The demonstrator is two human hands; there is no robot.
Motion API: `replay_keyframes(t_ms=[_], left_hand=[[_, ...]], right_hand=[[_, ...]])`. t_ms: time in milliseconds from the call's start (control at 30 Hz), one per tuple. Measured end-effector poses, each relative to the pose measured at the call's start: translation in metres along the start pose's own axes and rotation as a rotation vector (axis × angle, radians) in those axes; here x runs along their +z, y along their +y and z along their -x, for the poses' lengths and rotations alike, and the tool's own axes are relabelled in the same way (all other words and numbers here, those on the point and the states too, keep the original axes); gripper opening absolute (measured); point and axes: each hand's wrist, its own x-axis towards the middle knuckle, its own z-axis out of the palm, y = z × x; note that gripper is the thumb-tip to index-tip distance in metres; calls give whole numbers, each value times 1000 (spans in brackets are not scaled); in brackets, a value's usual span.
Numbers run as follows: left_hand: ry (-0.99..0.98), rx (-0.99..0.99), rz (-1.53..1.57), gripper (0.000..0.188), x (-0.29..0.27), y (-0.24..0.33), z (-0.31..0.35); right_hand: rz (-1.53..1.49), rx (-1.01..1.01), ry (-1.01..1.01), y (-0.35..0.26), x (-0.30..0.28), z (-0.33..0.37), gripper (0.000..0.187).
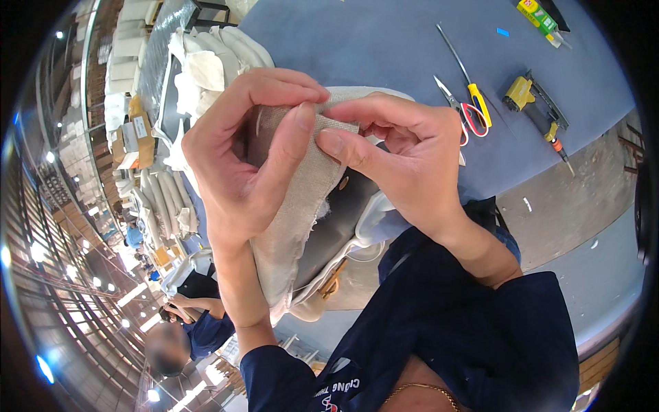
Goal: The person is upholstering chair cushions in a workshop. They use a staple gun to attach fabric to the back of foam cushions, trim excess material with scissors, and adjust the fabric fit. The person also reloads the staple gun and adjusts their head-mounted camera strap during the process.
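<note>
Between both hands is a strip of beige woven fabric (302,178) with a frayed edge. My left hand (254,144) curls round it, thumb and fingertips pinching its upper part. The thumb and forefinger of my right hand (401,147) grip the corner of the same fabric close by. Under the fabric lies a dark panel (336,230) with a small brass-coloured round spot on it, edged by pale padded material. What my left fingers press on behind the cloth is hidden.
On the blue-grey table (371,41) lie red-handled scissors (470,120), a yellow-handled screwdriver (477,99), a yellow staple gun (525,96) and a green-yellow package (539,20). Pale upholstered pieces (220,58) are piled at the far left. Another person (206,329) works at lower left.
</note>
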Motion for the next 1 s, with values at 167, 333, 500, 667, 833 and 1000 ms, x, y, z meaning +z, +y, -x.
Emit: replay_keyframes(t_ms=[167, 333, 500, 667, 833, 1000], left_hand=[[-8, 50, -63, 9, -4, -3, -4], [7, 78, -29, 9, -4, -13, -2], [28, 82, -27, 20, -2, -12, 1], [82, 66, -116, 19, 5, -11, -9], [82, -32, -227, 11, 0, -14, -11], [49, -10, -205, 13, -8, -26, -17]], right_hand=[[90, -180, 20, 10, -1, -6, 14], [217, -360, 55, 14, -1, -14, 13], [185, -346, -2, 18, -3, -19, 13], [198, -277, -16, 19, -4, -27, 14], [251, -423, 13, 36, -1, -41, 12], [170, -416, 83, 48, 4, -35, 11]])
